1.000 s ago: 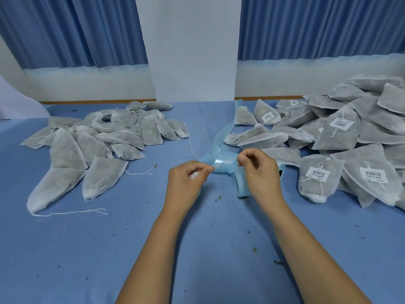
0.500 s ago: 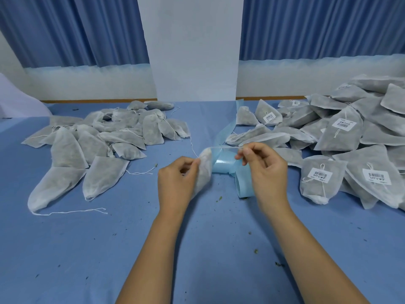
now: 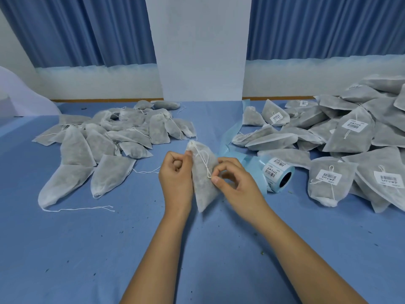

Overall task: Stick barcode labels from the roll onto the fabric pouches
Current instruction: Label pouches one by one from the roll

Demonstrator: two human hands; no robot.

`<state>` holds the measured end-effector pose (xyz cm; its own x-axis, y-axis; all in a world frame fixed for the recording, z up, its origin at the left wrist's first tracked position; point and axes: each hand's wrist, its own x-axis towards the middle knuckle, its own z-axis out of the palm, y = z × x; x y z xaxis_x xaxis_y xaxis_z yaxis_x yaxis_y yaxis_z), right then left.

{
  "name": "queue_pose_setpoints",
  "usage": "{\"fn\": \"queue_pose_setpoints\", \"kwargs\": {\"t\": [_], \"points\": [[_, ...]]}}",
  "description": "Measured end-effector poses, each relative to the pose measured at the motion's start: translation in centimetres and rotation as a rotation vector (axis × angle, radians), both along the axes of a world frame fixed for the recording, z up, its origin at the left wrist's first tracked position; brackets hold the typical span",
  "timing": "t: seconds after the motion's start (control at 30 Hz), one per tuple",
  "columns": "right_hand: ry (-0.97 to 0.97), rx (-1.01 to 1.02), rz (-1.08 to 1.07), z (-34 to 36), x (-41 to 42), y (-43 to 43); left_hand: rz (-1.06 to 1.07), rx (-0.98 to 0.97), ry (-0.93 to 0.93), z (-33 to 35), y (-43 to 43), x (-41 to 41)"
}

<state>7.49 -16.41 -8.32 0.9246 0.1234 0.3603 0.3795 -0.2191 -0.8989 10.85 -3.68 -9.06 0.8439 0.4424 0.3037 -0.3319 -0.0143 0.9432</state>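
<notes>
A grey fabric pouch [image 3: 202, 185] with a white drawstring lies upright between my hands at the table's middle, with no label on its visible face. My left hand [image 3: 176, 178] grips its left edge near the top. My right hand [image 3: 232, 183] pinches the drawstring against the pouch's right side. The label roll [image 3: 277, 175] on blue backing lies on its side just right of my right hand, barcode labels showing on its outside.
A heap of unlabelled pouches [image 3: 114, 139] covers the left of the blue table [image 3: 87, 249]. Several labelled pouches [image 3: 350, 137] pile up at the right. Spent blue backing strip [image 3: 233, 130] trails toward the back. A white pillar [image 3: 201, 47] stands behind.
The pouch has turned from edge-on to face me and dropped lower between my hands. My right hand moved down onto its drawstring, uncovering the label roll.
</notes>
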Motion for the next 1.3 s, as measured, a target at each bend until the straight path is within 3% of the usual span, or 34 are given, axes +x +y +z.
{"fn": "queue_pose_setpoints", "kwargs": {"t": [0.17, 0.33, 0.43, 0.53, 0.63, 0.77, 0.87, 1.03, 1.3], "points": [[-0.028, 0.038, -0.094, -0.1, 0.5, -0.4, -0.191, -0.078, -0.142, 0.2, -0.5, -0.7], [-0.06, -0.039, -0.078, 0.1, 0.5, -0.7, -0.341, 0.301, -0.154, 0.0, -0.7, -0.5], [0.001, -0.315, -0.288, 0.9, 0.8, -3.0, -0.285, 0.265, -0.106, 0.0, -0.4, -0.4], [0.301, -0.72, -0.643, 2.2, 0.5, -6.8, -0.207, 0.244, -0.07, -0.3, 0.0, 0.2], [0.485, -0.869, -0.59, 2.6, 0.2, -6.9, -0.164, 0.321, -0.062, -0.4, -0.2, 0.5], [0.496, -1.071, -0.531, 2.1, 0.0, -6.1, -0.107, 0.362, -0.158, -0.3, -0.3, 0.4], [0.388, -0.917, -0.466, 1.7, 0.3, -6.6, -0.118, 0.35, -0.139, -0.6, -0.3, 0.5], [0.265, -0.351, -0.179, 1.9, 1.0, -6.6, -0.184, 0.344, -0.118, -0.9, -0.7, 0.2], [0.145, 0.216, -0.035, 2.3, 1.0, -5.5, -0.225, 0.387, -0.197, -0.8, -0.9, 0.0]]}}
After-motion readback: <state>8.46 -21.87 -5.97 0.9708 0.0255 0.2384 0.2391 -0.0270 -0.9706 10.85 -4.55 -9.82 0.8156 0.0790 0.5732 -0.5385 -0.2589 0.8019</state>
